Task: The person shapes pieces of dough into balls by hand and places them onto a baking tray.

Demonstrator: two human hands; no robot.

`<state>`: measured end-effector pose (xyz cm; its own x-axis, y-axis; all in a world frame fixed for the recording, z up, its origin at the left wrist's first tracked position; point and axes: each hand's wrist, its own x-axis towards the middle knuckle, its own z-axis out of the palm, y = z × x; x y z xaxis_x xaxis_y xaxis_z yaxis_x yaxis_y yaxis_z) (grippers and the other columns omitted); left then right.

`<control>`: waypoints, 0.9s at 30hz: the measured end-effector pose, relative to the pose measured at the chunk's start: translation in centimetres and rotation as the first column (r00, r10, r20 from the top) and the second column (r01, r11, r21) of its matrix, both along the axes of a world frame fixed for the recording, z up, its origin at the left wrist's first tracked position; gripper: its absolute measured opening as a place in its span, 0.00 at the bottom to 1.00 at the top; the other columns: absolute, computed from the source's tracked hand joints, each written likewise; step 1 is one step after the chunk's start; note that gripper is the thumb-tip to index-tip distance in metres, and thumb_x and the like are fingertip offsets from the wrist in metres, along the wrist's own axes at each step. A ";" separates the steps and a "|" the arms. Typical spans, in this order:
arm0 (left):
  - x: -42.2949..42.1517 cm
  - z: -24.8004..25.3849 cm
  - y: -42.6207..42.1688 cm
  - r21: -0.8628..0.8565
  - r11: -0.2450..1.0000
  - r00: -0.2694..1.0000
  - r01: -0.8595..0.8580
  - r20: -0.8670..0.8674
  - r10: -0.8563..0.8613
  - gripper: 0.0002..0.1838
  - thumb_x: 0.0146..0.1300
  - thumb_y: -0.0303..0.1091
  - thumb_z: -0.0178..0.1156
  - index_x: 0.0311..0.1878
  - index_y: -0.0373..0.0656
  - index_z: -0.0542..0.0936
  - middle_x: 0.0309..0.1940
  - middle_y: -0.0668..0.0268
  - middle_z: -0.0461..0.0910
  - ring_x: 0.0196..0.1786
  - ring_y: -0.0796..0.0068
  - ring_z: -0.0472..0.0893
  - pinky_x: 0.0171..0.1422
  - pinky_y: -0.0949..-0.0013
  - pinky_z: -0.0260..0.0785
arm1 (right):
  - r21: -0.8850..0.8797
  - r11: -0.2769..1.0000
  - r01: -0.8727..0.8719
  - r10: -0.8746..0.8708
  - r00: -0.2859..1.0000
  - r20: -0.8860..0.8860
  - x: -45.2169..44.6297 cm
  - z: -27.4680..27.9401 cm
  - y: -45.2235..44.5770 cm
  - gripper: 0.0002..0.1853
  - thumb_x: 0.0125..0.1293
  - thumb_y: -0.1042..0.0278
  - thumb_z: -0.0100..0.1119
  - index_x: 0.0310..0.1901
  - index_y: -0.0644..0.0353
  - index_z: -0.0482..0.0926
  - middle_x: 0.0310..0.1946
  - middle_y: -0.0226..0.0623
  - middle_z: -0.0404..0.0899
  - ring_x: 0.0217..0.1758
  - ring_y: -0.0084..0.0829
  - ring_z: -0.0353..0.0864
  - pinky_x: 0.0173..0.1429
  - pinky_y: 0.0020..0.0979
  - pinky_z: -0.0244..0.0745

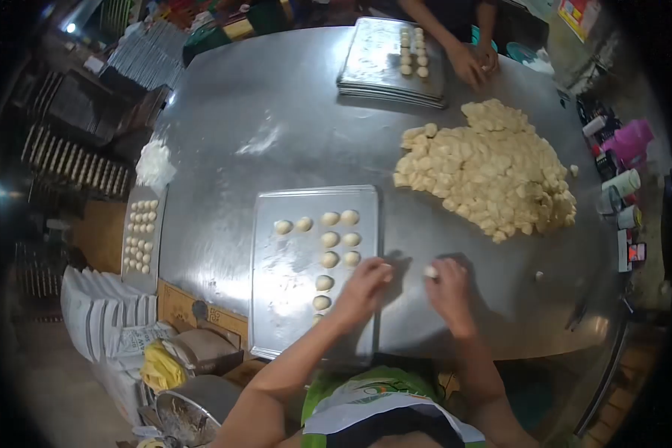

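Observation:
My left hand (364,288) is closed on a small dough piece (387,272) above the right edge of the near metal tray (287,328). Several round dough balls (329,239) sit in rows on that tray. My right hand (448,287) is over the steel table to the right of the tray, its fingers curled round another dough piece (431,272). Beyond my right hand lies a large heap of cut dough pieces (493,172).
Across the table (216,149), another person's hands (474,63) work beside a stack of trays (373,56) with dough balls. At the left edge are a flour pile (155,163) and a filled tray (140,276). Jars (621,183) stand at the right.

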<state>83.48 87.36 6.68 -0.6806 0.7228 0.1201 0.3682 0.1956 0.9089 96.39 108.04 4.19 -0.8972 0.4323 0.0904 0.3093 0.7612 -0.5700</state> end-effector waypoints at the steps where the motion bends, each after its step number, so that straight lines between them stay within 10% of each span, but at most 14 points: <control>1: -1.8 0.0 -2.7 -0.017 0.996 0.985 -0.089 -0.148 0.085 0.18 0.61 0.17 0.61 0.54 0.38 0.79 0.54 0.53 0.76 0.52 0.52 0.80 0.58 0.56 0.74 | 0.069 0.994 -0.080 0.084 0.994 -0.068 -2.8 1.6 -2.5 0.17 0.56 0.70 0.70 0.49 0.55 0.82 0.42 0.37 0.80 0.54 0.44 0.79 0.60 0.47 0.67; 8: -12.1 -3.4 -14.3 -0.121 0.891 0.845 -0.438 -0.396 0.361 0.17 0.59 0.20 0.65 0.52 0.39 0.81 0.52 0.52 0.77 0.53 0.51 0.79 0.61 0.53 0.72 | 0.162 0.944 -0.286 0.324 0.894 -0.310 -18.6 0.5 -15.8 0.12 0.54 0.63 0.73 0.40 0.50 0.83 0.38 0.29 0.82 0.49 0.37 0.79 0.60 0.47 0.61; 11: -14.1 -7.1 -15.2 -0.241 0.872 0.854 -0.426 -0.425 0.300 0.17 0.60 0.25 0.67 0.54 0.39 0.81 0.55 0.52 0.77 0.56 0.49 0.78 0.65 0.50 0.68 | 0.322 0.863 -0.390 0.434 0.898 -0.076 -21.0 -2.4 -16.2 0.11 0.55 0.63 0.73 0.39 0.51 0.83 0.38 0.32 0.82 0.48 0.39 0.80 0.57 0.48 0.63; 15: -10.7 -3.2 -15.1 -0.139 0.845 0.814 -0.517 -0.383 0.436 0.28 0.60 0.29 0.68 0.65 0.39 0.76 0.59 0.52 0.78 0.60 0.50 0.77 0.67 0.53 0.67 | 0.118 0.956 -0.270 0.294 0.863 -0.410 -17.5 2.1 -9.7 0.09 0.58 0.66 0.70 0.39 0.54 0.82 0.39 0.37 0.82 0.47 0.41 0.80 0.54 0.48 0.66; 20: -7.1 -0.1 -12.9 -0.181 0.739 0.760 -0.649 -0.195 0.620 0.26 0.63 0.25 0.67 0.65 0.38 0.76 0.54 0.60 0.81 0.56 0.67 0.79 0.58 0.64 0.72 | 0.337 0.923 0.187 -0.032 0.909 -0.416 -16.3 1.1 9.2 0.06 0.64 0.70 0.64 0.41 0.58 0.81 0.38 0.42 0.81 0.46 0.48 0.79 0.53 0.48 0.70; 27: -8.6 1.6 10.5 0.055 0.987 0.903 -0.148 -0.399 0.158 0.14 0.64 0.24 0.64 0.53 0.39 0.83 0.45 0.55 0.84 0.47 0.55 0.83 0.52 0.60 0.74 | 0.034 0.992 0.119 -0.100 0.935 -0.341 -13.3 1.4 17.8 0.09 0.66 0.68 0.66 0.42 0.60 0.78 0.36 0.44 0.78 0.41 0.43 0.78 0.46 0.41 0.73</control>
<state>74.86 97.84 8.29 -0.6735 0.6075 0.4211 0.6697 0.2603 0.6956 83.09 125.81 5.56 -0.7569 0.5122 0.4060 0.1883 0.7658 -0.6149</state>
